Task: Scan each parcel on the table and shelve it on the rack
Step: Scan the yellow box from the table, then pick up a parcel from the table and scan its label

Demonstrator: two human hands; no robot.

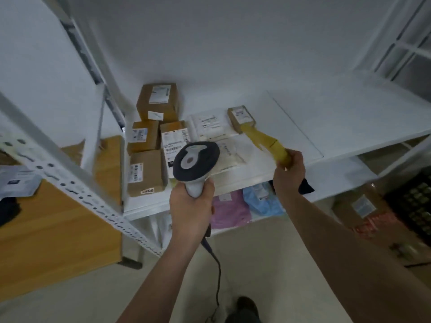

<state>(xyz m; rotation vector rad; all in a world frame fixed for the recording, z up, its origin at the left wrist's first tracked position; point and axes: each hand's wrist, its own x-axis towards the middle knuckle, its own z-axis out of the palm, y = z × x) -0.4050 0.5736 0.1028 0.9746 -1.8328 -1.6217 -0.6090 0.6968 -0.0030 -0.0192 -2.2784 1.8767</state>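
Rack (349, 127), white, carries brown boxes (145, 173) at its shelf's left edge and flat white packets (210, 123) mid-shelf. Small brown labelled parcel (241, 117) lies behind them toward the back, trailing a yellow strip (268, 142) gripped by the right hand (289, 170). Left hand (192, 203) is wrapped round the scanner (196, 159) handle.

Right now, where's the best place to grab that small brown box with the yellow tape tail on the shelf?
Probably take the small brown box across its two long sides, coming from the shelf's open front. The yellow tape tail, held by the right hand, looks too loose to carry it.
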